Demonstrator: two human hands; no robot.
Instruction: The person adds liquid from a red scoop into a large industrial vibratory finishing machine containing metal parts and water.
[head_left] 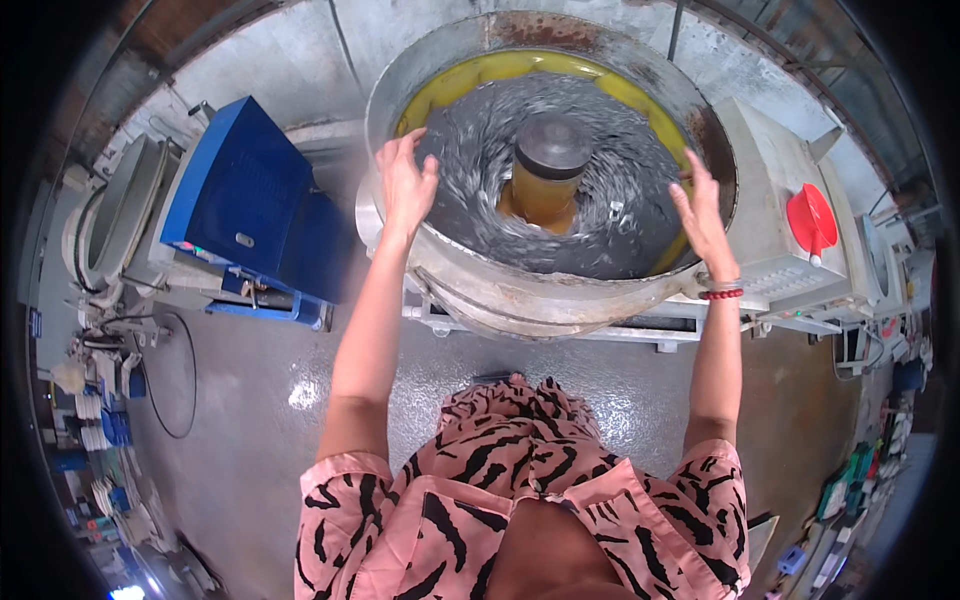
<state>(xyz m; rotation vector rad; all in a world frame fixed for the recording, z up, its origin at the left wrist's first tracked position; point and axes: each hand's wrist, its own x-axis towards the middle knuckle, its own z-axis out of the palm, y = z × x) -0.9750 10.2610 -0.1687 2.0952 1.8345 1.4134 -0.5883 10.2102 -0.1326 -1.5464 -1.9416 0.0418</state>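
Tub, round and metal, stands at twelve o'clock, its inner wall ringed by a yellow lining; grey pieces fill it, streaked with blur around a dark-capped amber column at the dial's centre; at the tub's nine o'clock, the left hand is raised over the rim, fingers loosely spread and slightly bent, thumb well apart, gripping nothing visible; whether it touches the rim I cannot tell; between the tub's three and four o'clock, the right hand points its fingers toward twelve, moderately open, thumb parted from them, the grasp likewise empty; contact with the lining cannot be told; a red bracelet circles that wrist; a blue cabinet sits toward ten o'clock, a red scoop at half past two.
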